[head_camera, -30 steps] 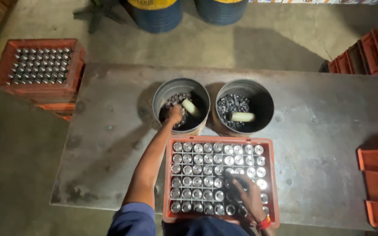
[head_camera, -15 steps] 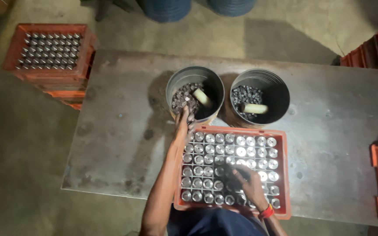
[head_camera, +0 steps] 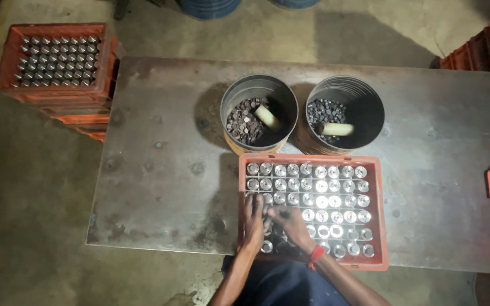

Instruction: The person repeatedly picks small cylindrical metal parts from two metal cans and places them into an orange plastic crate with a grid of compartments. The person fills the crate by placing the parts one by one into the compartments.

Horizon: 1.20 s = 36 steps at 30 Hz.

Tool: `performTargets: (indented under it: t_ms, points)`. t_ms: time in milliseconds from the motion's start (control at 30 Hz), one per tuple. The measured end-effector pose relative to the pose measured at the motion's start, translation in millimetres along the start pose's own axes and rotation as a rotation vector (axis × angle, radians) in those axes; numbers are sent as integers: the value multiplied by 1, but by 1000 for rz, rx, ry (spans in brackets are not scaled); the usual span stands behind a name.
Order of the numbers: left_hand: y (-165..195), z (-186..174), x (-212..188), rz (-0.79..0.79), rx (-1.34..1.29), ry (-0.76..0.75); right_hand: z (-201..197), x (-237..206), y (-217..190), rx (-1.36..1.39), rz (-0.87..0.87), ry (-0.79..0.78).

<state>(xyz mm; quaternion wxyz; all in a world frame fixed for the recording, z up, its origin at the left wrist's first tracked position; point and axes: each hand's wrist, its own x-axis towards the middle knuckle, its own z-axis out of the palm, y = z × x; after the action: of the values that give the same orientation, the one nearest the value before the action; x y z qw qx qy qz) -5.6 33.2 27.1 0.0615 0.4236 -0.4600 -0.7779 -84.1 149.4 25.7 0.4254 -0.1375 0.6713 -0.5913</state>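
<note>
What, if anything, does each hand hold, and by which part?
It cannot be told: the left hand and right hand rest together over the red crate's metal cylinders.

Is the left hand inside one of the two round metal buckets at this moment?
No, the left hand rests on the shiny cylinders in the orange crate, beside the right hand, apart from both buckets.

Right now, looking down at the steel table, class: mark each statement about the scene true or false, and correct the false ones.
1. Both hands, left hand and right hand, are over the orange plastic crate of shiny metal cylinders. True.
2. Three round metal buckets stand behind that crate. False: two, the left bucket and the right bucket.
3. Each bucket holds small dark pieces and a pale scoop handle. True.
4. The stacked orange crates left of the grey steel table are empty. False: the top one holds metal parts.
</note>
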Motion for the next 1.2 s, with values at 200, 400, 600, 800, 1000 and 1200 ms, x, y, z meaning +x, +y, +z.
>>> performTargets:
  t_ms: [200, 400, 600, 800, 1000, 1200]
  points:
    - [-24, -20, 2, -81, -268, 56, 9, 2, 0, -109, 43, -77]
    - [-35, -30, 11, -14, -425, -16, 2, 12, 5, 58, 59, 97]
    - [-29, -51, 17, -87, -671, -153, -36, 57, 11, -542, -509, 335]
    - [-35, -62, 15, -85, -623, -107, -24, 82, -9, -894, -386, 312]
    - [-28, -49, 15, -60, -517, -149, -26, 84, -29, -677, -281, 278]
    - [-32, -26, 16, -69, -238, -152, -9, 31, -9, -267, -152, 40]
